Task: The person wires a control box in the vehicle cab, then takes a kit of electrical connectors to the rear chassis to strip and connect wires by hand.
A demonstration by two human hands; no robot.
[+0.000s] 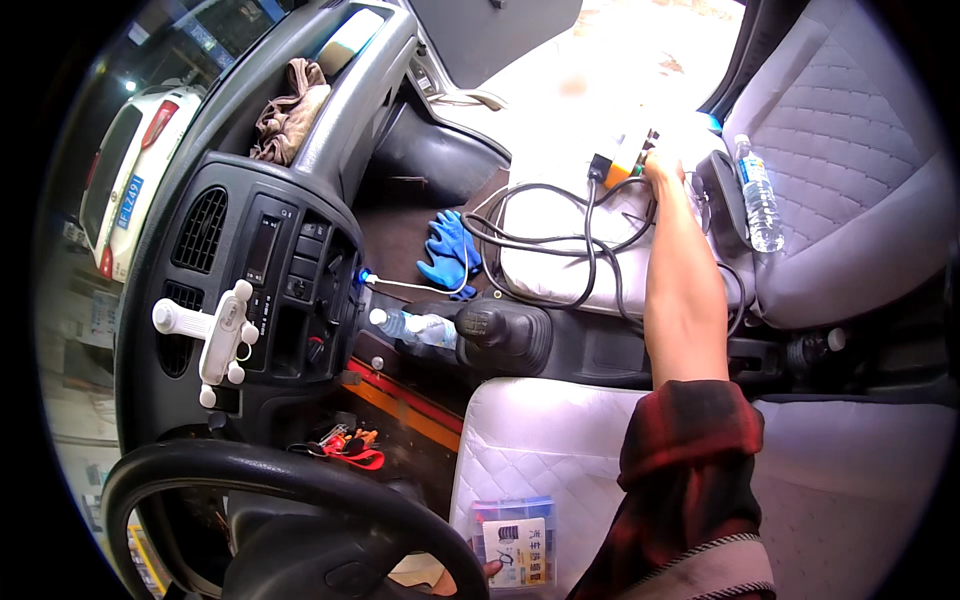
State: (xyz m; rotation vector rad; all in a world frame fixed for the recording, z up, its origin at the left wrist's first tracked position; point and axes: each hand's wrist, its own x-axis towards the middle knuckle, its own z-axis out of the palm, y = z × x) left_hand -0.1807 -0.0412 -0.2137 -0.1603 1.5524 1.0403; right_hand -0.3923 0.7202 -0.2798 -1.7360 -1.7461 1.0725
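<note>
My right arm reaches across to the far seat. There my right hand (662, 165), its fingers partly lost in glare, closes at a white and orange block (622, 165) with a black plug (600, 168) at its side. What exactly the fingers grip cannot be made out. A black cable (540, 238) lies in loose loops over that seat. At the lower edge, mostly hidden behind the steering wheel (290, 470), my left hand (488, 570) has its thumb on the edge of a clear plastic box (515, 545) with a printed white card inside.
Between the seats stands a gear lever (485, 325) beside a water bottle (415, 328). Blue gloves (450, 252) lie on the floor. A white phone holder (225, 335) juts from the dashboard. Another bottle (760, 200) and a black case (722, 200) rest by the far backrest.
</note>
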